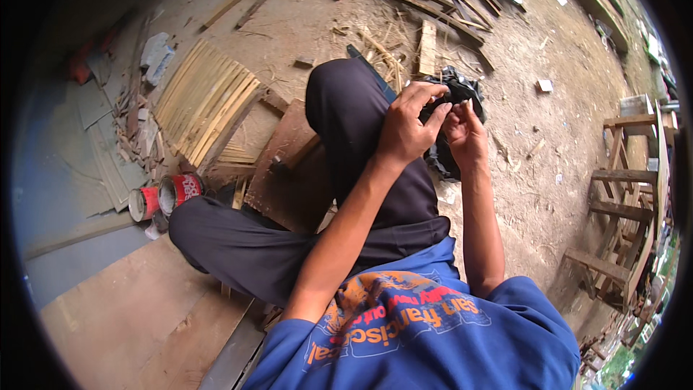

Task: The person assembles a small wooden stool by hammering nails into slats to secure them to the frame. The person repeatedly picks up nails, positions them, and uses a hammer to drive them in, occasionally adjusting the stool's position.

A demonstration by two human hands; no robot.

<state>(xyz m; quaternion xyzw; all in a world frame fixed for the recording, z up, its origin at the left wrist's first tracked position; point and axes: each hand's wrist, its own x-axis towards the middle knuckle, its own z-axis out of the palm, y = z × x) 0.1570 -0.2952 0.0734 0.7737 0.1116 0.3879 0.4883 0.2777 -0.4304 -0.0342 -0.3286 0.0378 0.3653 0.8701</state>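
My left hand (413,124) and my right hand (467,133) meet in front of my raised knee, their fingertips close together. The left fingers are bent over toward the thumb. On the right hand, thumb and fingers are pinched upward. Whatever lies between the fingertips is too small or hidden to make out. Crumpled black plastic (468,88), seemingly a bag, lies just beyond and below both hands, partly covered by them. Whether the fingers touch it, I cannot tell.
Left of my legs lies a stack of pale wooden slats (206,97), with red tins (179,192) nearer me. A brown board (278,191) is beside my knee. Scrap planks (411,3) lie at the far side. A wooden frame with rungs (624,175) stands at right.
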